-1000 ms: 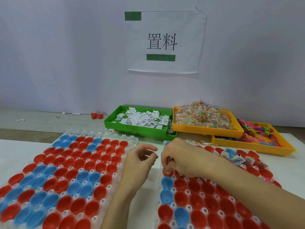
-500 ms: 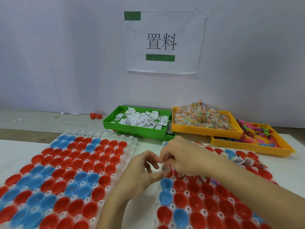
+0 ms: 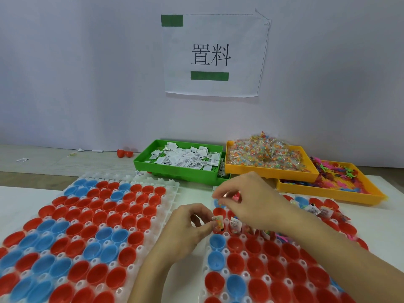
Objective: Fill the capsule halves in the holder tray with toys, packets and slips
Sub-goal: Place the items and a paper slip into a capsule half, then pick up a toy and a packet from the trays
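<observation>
Two white holder trays lie before me, the left tray [image 3: 172,186] and the right tray [image 3: 206,265], both full of red and blue capsule halves. My left hand [image 3: 185,230] pinches a small packet of coloured bits [image 3: 218,224] upright over a red half at the right tray's left edge. My right hand [image 3: 251,200] hovers just behind it with curled fingers pinching small items, partly hidden. Halves behind my right arm hold slips and toys.
At the back stand a green tray of white slips [image 3: 181,169], a yellow tray of clear packets [image 3: 271,172] and a second yellow tray of bright toys [image 3: 328,190]. Two red halves [image 3: 124,153] lie loose by the wall. A paper sign [image 3: 214,55] hangs above.
My left hand moved right to the right tray and took hold of a packet. My right hand lifted slightly back from that capsule half.
</observation>
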